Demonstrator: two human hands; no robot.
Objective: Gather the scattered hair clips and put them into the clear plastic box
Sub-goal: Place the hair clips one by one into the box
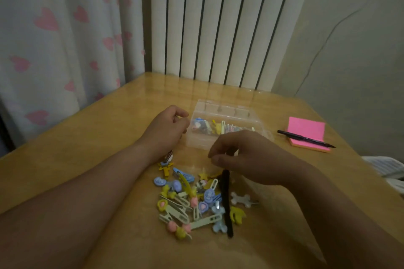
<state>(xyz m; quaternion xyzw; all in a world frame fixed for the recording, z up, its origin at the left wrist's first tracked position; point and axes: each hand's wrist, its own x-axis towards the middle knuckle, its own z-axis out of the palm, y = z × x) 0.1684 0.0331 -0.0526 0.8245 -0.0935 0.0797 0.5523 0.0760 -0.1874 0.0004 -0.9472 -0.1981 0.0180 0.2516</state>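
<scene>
A pile of small hair clips [192, 203] in blue, yellow, pink and pale green lies on the wooden table [87, 148] in front of me. A long black hair clip [227, 203] lies across the pile's right side. My right hand [247, 157] hovers over the pile's far edge, its fingertips pinched at the black clip's upper end. The clear plastic box [227, 113] stands just beyond, open, with several clips inside. My left hand [166, 129] rests against the box's left side with its fingers curled; I see nothing in them. One clip [169, 156] peeks out under my left wrist.
A pink sticky-note pad [306, 131] with a black pen [306, 138] across it lies to the right of the box. A white radiator [218, 28] and a heart-print curtain [54, 39] stand behind the table. The table's right edge is close to the pad.
</scene>
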